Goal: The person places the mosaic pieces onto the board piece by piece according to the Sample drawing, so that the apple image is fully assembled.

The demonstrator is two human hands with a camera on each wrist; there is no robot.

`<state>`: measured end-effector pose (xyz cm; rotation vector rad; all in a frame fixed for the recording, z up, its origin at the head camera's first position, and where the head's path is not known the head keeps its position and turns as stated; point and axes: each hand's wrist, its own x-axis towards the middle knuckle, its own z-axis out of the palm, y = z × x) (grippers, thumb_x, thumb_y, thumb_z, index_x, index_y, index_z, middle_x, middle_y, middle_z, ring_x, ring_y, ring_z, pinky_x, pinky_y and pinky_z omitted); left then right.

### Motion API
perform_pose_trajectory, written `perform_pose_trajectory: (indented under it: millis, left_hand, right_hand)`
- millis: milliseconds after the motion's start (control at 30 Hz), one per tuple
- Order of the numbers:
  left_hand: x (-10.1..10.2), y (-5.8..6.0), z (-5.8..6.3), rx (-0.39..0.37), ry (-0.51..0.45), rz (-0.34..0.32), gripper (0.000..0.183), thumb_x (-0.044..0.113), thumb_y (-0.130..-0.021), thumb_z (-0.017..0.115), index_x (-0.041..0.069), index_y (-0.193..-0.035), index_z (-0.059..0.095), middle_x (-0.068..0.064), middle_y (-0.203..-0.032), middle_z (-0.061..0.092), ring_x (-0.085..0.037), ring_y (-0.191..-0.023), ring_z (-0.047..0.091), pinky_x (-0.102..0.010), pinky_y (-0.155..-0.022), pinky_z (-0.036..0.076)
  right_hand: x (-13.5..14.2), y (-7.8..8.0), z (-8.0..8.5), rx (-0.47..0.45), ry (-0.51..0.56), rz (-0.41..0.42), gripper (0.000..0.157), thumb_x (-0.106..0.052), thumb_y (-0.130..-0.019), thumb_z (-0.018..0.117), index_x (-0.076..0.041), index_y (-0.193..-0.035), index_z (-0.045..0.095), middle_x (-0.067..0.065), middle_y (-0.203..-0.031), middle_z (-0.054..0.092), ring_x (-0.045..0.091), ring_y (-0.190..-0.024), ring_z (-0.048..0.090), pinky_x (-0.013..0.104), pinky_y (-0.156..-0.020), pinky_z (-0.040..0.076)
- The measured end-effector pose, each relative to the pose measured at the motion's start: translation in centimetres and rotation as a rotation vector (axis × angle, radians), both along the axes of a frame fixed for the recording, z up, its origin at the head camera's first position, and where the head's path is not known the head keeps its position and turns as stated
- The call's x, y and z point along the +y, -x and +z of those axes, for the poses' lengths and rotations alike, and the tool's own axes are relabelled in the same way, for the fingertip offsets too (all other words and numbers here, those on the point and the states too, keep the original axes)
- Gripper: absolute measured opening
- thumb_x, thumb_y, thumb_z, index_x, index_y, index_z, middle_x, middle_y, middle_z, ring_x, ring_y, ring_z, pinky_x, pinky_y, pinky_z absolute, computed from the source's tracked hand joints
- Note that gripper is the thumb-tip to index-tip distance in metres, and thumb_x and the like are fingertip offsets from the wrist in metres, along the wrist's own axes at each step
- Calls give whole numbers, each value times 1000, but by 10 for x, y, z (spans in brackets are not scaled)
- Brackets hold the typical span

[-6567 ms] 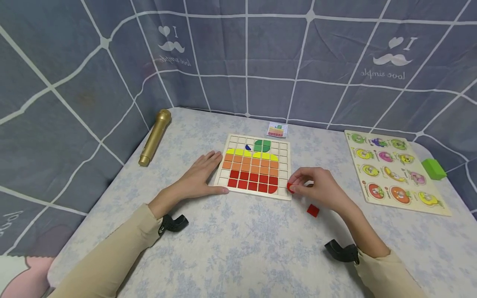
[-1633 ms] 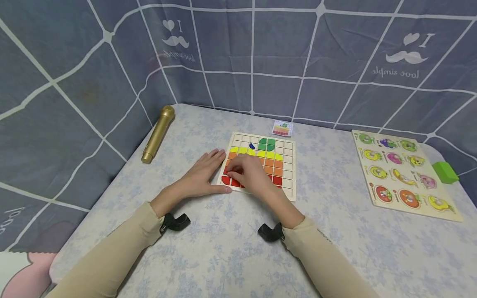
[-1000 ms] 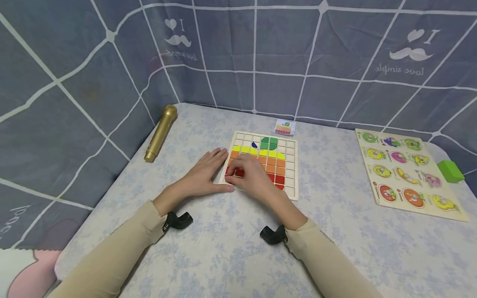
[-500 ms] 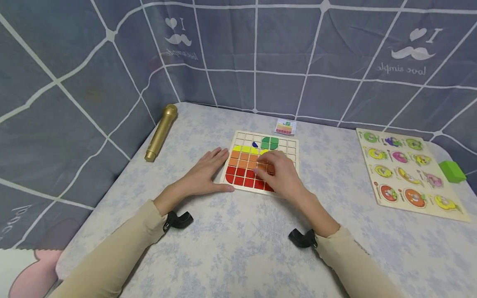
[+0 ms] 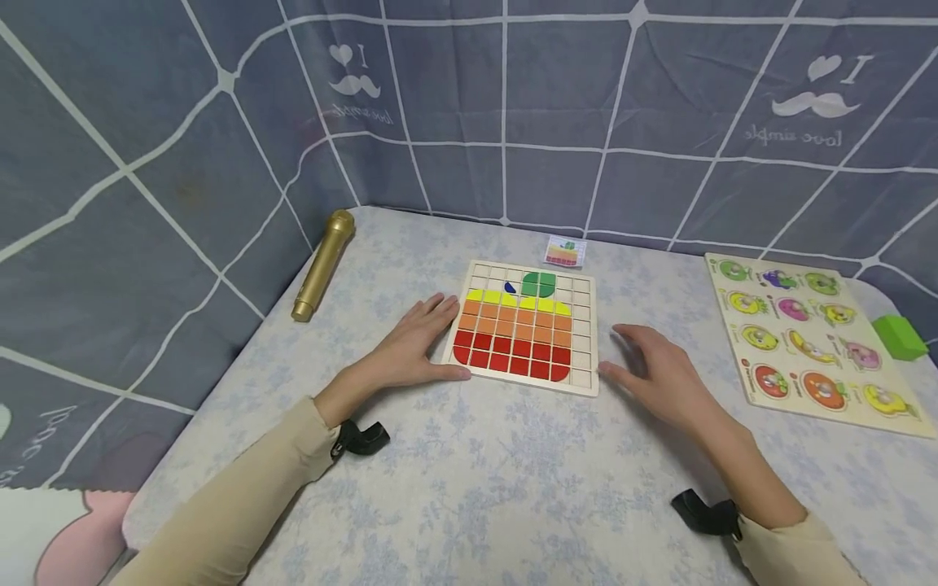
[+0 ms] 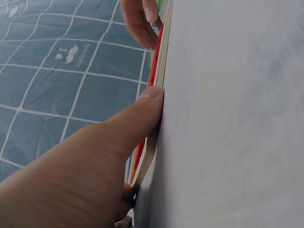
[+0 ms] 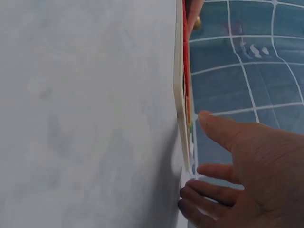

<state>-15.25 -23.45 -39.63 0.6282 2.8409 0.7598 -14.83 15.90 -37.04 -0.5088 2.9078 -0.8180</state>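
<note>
A square wooden grid board (image 5: 584,342) lies on the table, with two rows of red tiles (image 5: 510,356), two of orange (image 5: 516,322) and one of yellow (image 5: 519,301) in its cells. Above these sit green tiles (image 5: 538,284) and a small blue piece (image 5: 510,287). Along the board's left edge rests my left hand (image 5: 410,346), fingers extended; its thumb touches the front left corner in the left wrist view. My right hand (image 5: 663,374) hovers just off the right edge, fingers parted and holding nothing, as the right wrist view also shows.
Behind the board lies a small picture card (image 5: 565,251). A fruit puzzle board (image 5: 813,342) and a green block (image 5: 900,338) are at the right. A gold microphone (image 5: 323,265) lies at the back left, near the hanging curtain (image 5: 440,98).
The right hand placed red tiles into the bottom rows, pressed at the lower left corner, then withdrew to the right off the board. The left hand stayed at the left edge.
</note>
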Motion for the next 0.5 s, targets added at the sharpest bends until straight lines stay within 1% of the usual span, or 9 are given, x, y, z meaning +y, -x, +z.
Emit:
perform_pose_trajectory:
  millis: [100,167,267,367,500]
  left_hand:
    - [4,1,0,2,2,-13,116,59,-85,82,1,-167,23,-14,-175,20,-32,-165,8,-51,-136,6]
    - [4,1,0,-1,11,-15,117,60,-86,81,2,-167,21,-14,-176,19,-32,-165,8,-50,-136,6]
    - [0,0,4,-1,19,-5,117,59,-86,81,2,-168,20,-13,-176,18,-31,-166,7,-50,-136,5]
    - [-4,-1,7,8,19,-1,116,58,-86,81,2,-168,20,-13,-176,18,-31,-165,8,-50,-136,5]
    - [-9,-3,6,21,-4,1,112,58,-88,78,3,-168,22,-13,-176,20,-30,-165,10,-50,-136,5]
  right_hand:
    - [13,-6,1,-9,-31,-25,77,-42,-101,72,3,-156,43,31,-159,43,53,-148,37,71,-118,34]
    - [18,-6,1,8,-46,-40,80,-46,-102,68,4,-158,39,32,-162,37,54,-150,34,73,-118,32]
    - [23,-2,1,62,-63,-38,87,-50,-104,64,4,-162,30,33,-168,25,55,-153,25,76,-119,28]
    - [27,1,1,127,-96,-45,93,-55,-104,60,3,-166,21,33,-171,15,55,-157,16,78,-122,19]
    - [32,4,-1,183,-162,-61,97,-60,-104,55,0,-168,14,31,-173,7,53,-160,7,81,-122,8]
